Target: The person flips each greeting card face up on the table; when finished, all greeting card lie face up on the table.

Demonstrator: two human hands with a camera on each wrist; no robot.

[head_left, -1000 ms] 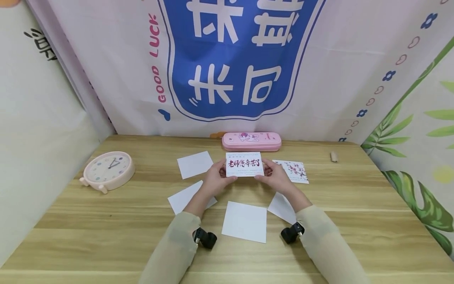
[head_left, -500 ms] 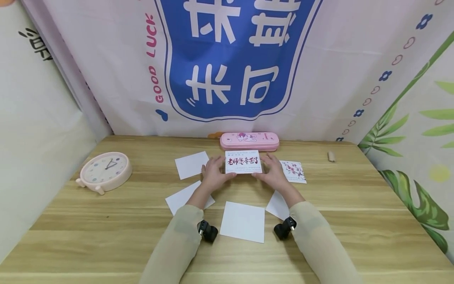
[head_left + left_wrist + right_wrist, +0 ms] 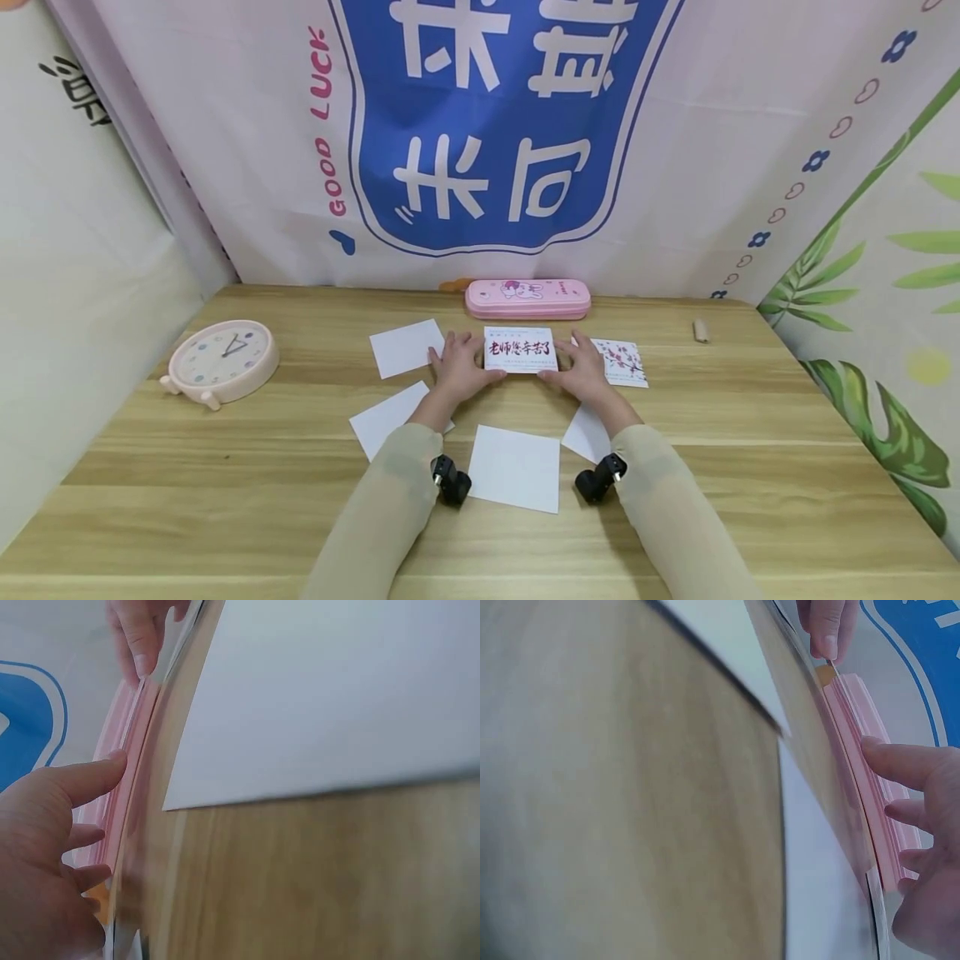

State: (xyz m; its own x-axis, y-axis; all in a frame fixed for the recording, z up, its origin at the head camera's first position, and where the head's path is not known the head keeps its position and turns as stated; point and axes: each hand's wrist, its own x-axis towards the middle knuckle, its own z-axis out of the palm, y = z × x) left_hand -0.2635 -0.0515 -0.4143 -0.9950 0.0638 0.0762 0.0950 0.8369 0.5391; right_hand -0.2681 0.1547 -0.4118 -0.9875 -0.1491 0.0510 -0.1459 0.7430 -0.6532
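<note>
Both hands are at a white greeting card (image 3: 521, 357) with red Chinese lettering, in front of the pink pencil case. My left hand (image 3: 459, 368) holds its left side, with the thumb along the lower left corner. At the opposite side, my right hand (image 3: 582, 372) grips the card, thumb at the lower right corner. In the wrist views the card shows edge-on as a thin strip between the left thumb (image 3: 112, 766) and the other hand. A card with red blossoms (image 3: 625, 363) lies right of my right hand, partly covered by it.
Blank white cards lie around the hands: one upper left (image 3: 401, 350), one under the left forearm (image 3: 384, 414), one in front (image 3: 514, 468), one by the right wrist (image 3: 587, 433). The pencil case (image 3: 528, 300) is at the back, a round clock (image 3: 225, 360) left, a small tan object (image 3: 701, 331) right.
Half a second ago the card rose slightly and the fingers spread wider. Now the card is lower and nearer, with the hands following it and closer in at its sides.
</note>
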